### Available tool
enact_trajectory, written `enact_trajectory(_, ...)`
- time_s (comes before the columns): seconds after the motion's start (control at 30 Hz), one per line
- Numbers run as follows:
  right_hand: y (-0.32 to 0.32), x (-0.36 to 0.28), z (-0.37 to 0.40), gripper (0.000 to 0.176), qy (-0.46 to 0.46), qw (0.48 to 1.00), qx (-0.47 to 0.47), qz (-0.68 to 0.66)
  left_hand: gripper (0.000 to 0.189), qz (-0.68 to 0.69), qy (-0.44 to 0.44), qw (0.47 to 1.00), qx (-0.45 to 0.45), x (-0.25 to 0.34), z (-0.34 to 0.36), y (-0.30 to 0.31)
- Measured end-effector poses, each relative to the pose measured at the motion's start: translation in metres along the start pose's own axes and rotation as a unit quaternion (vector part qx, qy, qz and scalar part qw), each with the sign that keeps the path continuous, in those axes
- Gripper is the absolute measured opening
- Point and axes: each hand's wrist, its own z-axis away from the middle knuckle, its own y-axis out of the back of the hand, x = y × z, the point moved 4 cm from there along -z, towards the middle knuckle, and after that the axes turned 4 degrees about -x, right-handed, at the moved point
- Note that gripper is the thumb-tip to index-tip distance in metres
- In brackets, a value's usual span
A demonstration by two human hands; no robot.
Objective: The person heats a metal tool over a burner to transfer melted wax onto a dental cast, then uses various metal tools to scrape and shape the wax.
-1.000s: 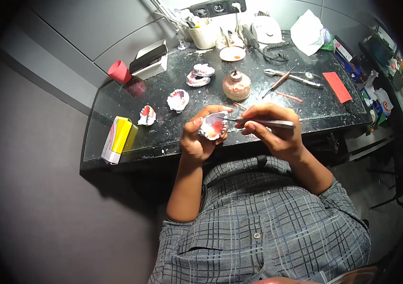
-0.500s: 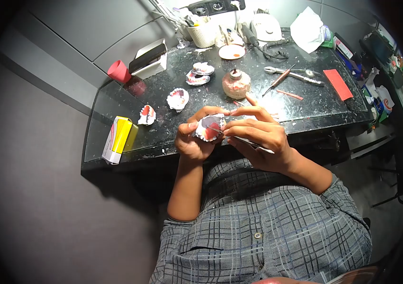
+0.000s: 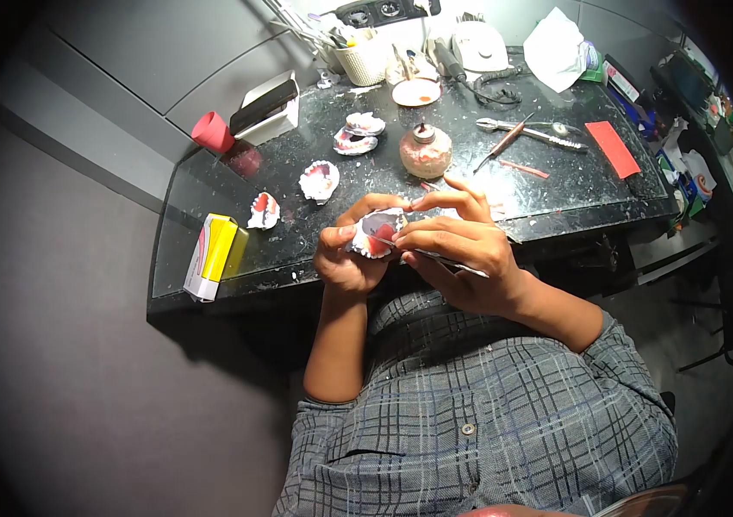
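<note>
A white dental cast [image 3: 375, 234] with red and grey material on its palate is in my left hand [image 3: 351, 256], whose fingers wrap round its edge. Close against its right side is my right hand [image 3: 467, 247], closed round a thin metal tool [image 3: 446, 262] that lies under the fingers. Its fingertips touch or nearly touch the cast; the tool's tip is hard to make out. Just beyond the hands stands a round glass burner [image 3: 426, 152]. Left of it, a cast with red material [image 3: 319, 181] lies on the dark table [image 3: 297, 239].
Another cast [image 3: 264, 210], a stacked pair [image 3: 358, 133], a yellow box [image 3: 216, 257] and a red cup [image 3: 212, 132] are at the left. Rightward lie a metal instrument [image 3: 539, 135], a brown-handled tool [image 3: 506, 141] and a red sheet [image 3: 613, 149]. A tool holder [image 3: 364, 65] stands behind.
The view has shifted slightly. My right fingers have moved a little further left over the cast, which my left hand still holds.
</note>
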Motion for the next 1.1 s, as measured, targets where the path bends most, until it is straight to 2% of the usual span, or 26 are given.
enact_trajectory(0.43,-0.0016,-0.0031,-0.0004,0.025,0.004,1.0,-0.001,-0.006,0.071,-0.01,-0.012,1.0,0.008,0.0003,0.0023,0.0032)
enact_trajectory(0.53,-0.0012,-0.0034,-0.0005,0.025,0.001,1.0,-0.006,-0.003,0.07,-0.02,-0.013,0.999,0.023,0.0004,0.003,0.0046)
enact_trajectory(0.6,-0.0013,-0.0024,-0.0005,0.024,0.001,1.0,-0.011,0.003,0.071,-0.061,-0.009,0.996,0.064,0.0009,0.0034,0.0053)
enact_trajectory(0.83,0.0028,-0.0019,-0.0016,0.022,0.0,1.0,-0.022,0.008,0.071,-0.055,0.0,0.997,0.053,-0.0001,-0.0002,0.0035)
enact_trajectory(0.9,0.0045,-0.0019,-0.0027,0.022,0.0,0.999,-0.03,0.011,0.069,0.005,0.004,1.0,0.012,-0.0013,-0.0007,0.003)
enact_trajectory(1.1,0.0059,0.0029,-0.0033,0.024,0.008,0.999,-0.045,0.014,0.069,-0.01,0.011,0.998,0.054,-0.0008,-0.0005,0.0015)
